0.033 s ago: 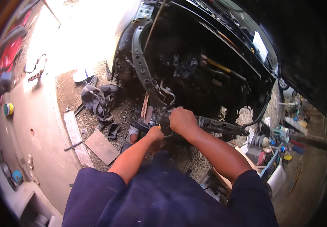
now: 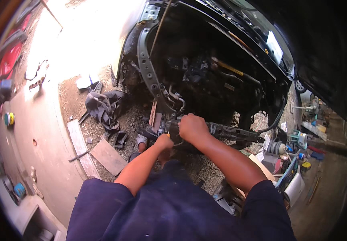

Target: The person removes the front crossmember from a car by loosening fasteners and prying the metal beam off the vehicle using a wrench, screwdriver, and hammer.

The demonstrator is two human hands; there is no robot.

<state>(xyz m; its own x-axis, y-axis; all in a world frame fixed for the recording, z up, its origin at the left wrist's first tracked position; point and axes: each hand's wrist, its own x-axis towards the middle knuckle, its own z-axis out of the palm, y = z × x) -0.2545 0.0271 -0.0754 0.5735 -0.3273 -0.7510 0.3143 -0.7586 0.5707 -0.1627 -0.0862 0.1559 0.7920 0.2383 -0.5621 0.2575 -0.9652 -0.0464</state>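
Both left hand [image 2: 165, 142] and right hand [image 2: 192, 128] are curled at centre-frame crossbar [image 2: 234, 132]; what's gripped can't be told. Crossbar seemingly being worked; steadiness needed.

Hands: two, left hand [image 2: 164, 142], right hand [image 2: 192, 127]. Bare forearms [image 2: 233, 160]: two. Dark sleeves [image 2: 101, 193]: two. Small orange item [image 2: 168, 135] at left hand: one. Metal crossbar [image 2: 233, 133]: one. Curved holed bracket [image 2: 145, 60]: one. Yellow rod [image 2: 229, 68] in engine bay [image 2: 205, 96]: one. Long pale board [image 2: 75, 134], squarish brown board [image 2: 109, 156]: one each. Crumpled dark sheet [image 2: 101, 106]: one. Round yellow-green item [image 2: 9, 118], round blue item [image 2: 19, 189]: one each. Gravel stones [image 2: 209, 170]: too many to count.
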